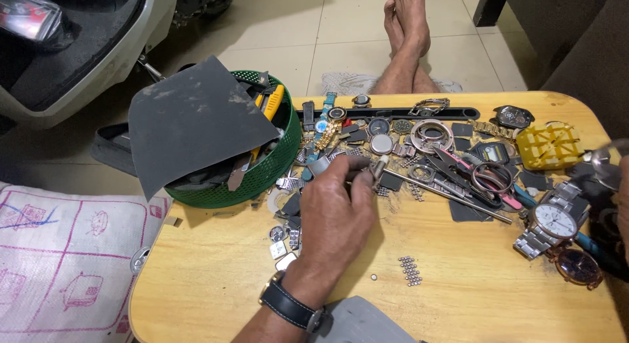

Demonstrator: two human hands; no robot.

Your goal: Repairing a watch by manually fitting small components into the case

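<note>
Green plastic basket (pixel 275 161) sits just left of the left hand (pixel 334 215), silver steel-band wristwatch (pixel 549 226) well right, small bead cluster (pixel 411 271) on the wooden table (pixel 196 277) right beside the wrist.

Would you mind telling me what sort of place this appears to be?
Probably an informal watch-repair spot at home: a low wooden table strewn with watches and parts, a silver wristwatch, a green basket of tools, on a tiled floor.

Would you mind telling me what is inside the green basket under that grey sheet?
The grey abrasive sheet covers most of the green basket. At its right edge a yellow-handled tool and some dark metal tools poke out. Everything else inside is hidden.
</note>
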